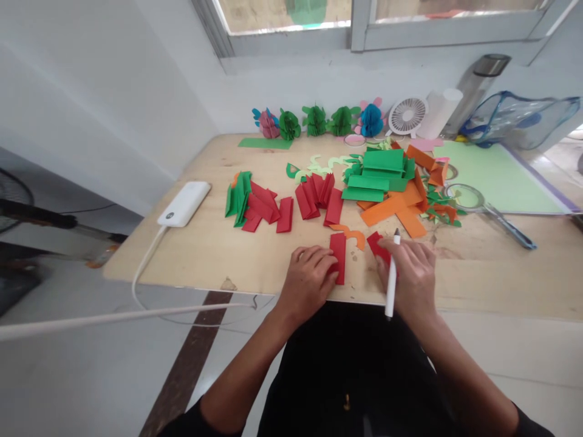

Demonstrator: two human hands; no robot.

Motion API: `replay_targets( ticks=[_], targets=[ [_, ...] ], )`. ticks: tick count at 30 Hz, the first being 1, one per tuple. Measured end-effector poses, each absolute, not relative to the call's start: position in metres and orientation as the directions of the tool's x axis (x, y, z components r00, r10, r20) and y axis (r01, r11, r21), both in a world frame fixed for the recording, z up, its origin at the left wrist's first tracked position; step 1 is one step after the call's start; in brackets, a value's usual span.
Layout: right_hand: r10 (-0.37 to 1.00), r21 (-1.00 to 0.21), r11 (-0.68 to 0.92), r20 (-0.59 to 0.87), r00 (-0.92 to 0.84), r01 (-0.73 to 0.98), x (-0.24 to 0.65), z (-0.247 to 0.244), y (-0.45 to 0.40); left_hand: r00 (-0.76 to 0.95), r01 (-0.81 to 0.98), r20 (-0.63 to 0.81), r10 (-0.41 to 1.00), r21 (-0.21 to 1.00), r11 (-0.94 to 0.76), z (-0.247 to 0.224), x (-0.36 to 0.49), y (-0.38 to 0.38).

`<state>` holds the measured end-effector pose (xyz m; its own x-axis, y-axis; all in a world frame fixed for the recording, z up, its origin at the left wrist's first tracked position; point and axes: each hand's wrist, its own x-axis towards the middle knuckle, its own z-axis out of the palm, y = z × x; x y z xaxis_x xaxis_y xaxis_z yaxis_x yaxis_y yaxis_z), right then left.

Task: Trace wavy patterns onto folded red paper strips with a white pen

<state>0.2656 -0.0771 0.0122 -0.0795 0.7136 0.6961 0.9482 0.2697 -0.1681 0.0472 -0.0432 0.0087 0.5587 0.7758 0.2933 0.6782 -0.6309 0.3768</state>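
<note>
Near the table's front edge, my left hand point(310, 273) has its bent fingers on the left side of a folded red paper strip point(338, 256), pressing it to the table. My right hand point(412, 273) is closed, with a white pen point(392, 279) lying slantwise across its fingers, dark tip up. The same hand pinches another folded red paper point(375, 244), partly hidden under its fingers. An orange wavy paper piece point(354, 235) lies between the hands. Just beyond are folded red papers point(314, 195) and a single red strip point(285, 215).
Green folded papers point(374, 176) sit over orange strips point(387, 208). Scissors point(510, 224) lie right, beside a light green sheet point(483, 173). A white power bank point(184, 204) with a cable is left. Paper figures point(315, 121), a small fan point(407, 116) and a bottle point(476, 91) line the wall.
</note>
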Motion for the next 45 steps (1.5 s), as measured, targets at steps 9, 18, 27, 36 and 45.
replay_targets(
  ticks=[9, 18, 27, 36, 45],
  targets=[
    [0.738, -0.174, 0.275, 0.668, -0.092, 0.946, 0.264, 0.014, -0.075, 0.513, 0.771, 0.158, 0.844, 0.347, -0.534, 0.020, 0.066, -0.003],
    [0.798, -0.168, 0.239, 0.595, -0.095, 0.956, 0.276, 0.000, -0.076, 0.440, 0.868, 0.019, 0.898, 0.249, -0.430, 0.025, 0.087, 0.030],
    [0.833, -0.216, 0.223, 0.548, -0.070, 0.951, 0.280, -0.009, -0.075, 0.383, 0.884, -0.111, 0.917, 0.333, -0.329, 0.030, 0.090, 0.050],
    [0.825, -0.252, 0.230, 0.563, -0.051, 0.940, 0.282, -0.010, -0.075, 0.360, 0.793, 0.017, 0.933, 0.520, -0.316, 0.031, 0.086, 0.045],
    [0.760, -0.308, 0.236, 0.650, 0.023, 0.922, 0.276, 0.006, -0.077, 0.345, 0.502, 0.217, 0.913, 0.779, -0.375, 0.058, 0.065, 0.018]
  ],
)
